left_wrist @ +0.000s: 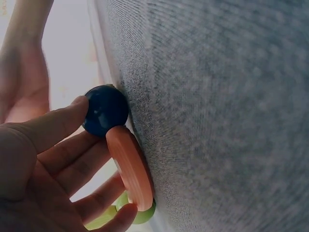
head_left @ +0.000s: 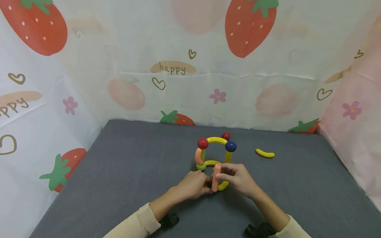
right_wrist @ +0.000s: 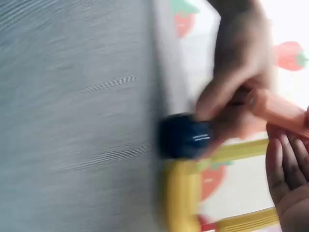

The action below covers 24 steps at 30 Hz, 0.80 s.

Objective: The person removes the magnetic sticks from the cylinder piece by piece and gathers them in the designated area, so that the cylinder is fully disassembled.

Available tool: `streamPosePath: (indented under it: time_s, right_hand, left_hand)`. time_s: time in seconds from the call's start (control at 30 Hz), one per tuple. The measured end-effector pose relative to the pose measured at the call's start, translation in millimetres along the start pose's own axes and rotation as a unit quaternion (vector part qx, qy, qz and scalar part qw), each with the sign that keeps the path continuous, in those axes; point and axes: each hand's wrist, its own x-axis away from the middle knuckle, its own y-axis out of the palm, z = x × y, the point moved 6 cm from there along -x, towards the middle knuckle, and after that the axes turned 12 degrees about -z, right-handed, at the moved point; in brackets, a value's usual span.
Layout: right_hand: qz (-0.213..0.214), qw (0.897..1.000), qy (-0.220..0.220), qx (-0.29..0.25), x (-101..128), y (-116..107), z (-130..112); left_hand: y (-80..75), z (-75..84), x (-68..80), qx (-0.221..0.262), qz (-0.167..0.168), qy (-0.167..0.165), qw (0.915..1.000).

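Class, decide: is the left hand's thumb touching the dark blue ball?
Touching. In the left wrist view the thumb of the left hand presses against the dark blue ball, with no gap visible.

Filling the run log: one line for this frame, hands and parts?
left hand: holds dark blue ball | right hand: holds orange rod | structure: upright on grey mat | loose yellow piece: apart, right

Head view high, facing forward-down; both wrist views close, sharing the blue ball (left_wrist: 105,110)
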Motion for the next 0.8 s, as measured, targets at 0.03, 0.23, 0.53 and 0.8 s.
streamPosePath:
  time_s: [0.03, 0.23, 0.53, 0.8]
  right_hand:
    - [0.005, 1.0, -0.007, 0.004, -0.3, -2.8, -3.8]
    - [0.011, 0.998, -0.022, 0.052, -3.4, -11.3, -21.5]
    - [0.022, 0.998, -0.009, 0.053, 5.0, -14.1, -17.9]
    - [0.047, 0.996, -0.031, 0.072, 15.2, -28.5, -22.1]
  left_hand:
    - [-0.9, 0.4, 0.3, -0.001, 0.001, 0.0, 1.0]
    - [-3.7, 1.3, 0.6, -0.008, 0.0, -0.008, 0.9999]
    - [1.3, 3.7, -2.2, -0.029, -0.015, 0.001, 0.9995]
    - [0.6, 7.1, -3.1, 0.013, -0.023, 0.004, 0.9996]
